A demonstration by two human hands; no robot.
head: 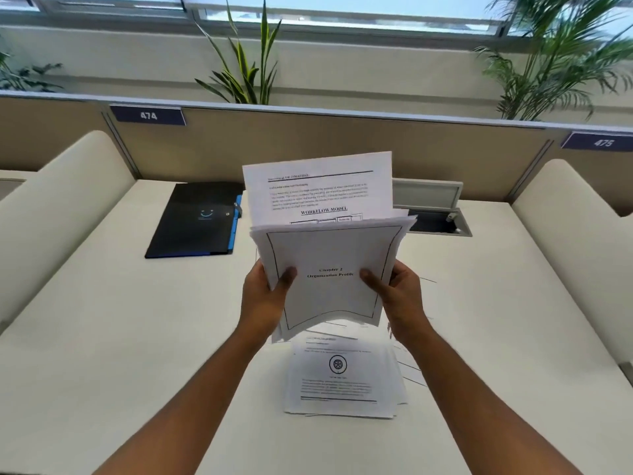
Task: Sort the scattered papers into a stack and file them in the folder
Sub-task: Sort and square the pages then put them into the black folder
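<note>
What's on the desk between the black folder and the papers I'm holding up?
Nothing: in the head view, bare desk runs from the folder to the held papers.

Potted plants (246, 63) stand behind the desk partition (325, 138), numbered 474 (148, 115).

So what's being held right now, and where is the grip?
A bundle of papers, gripped by both hands: left hand on its left edge, right hand on its right edge, thumbs across the front sheet.
</note>
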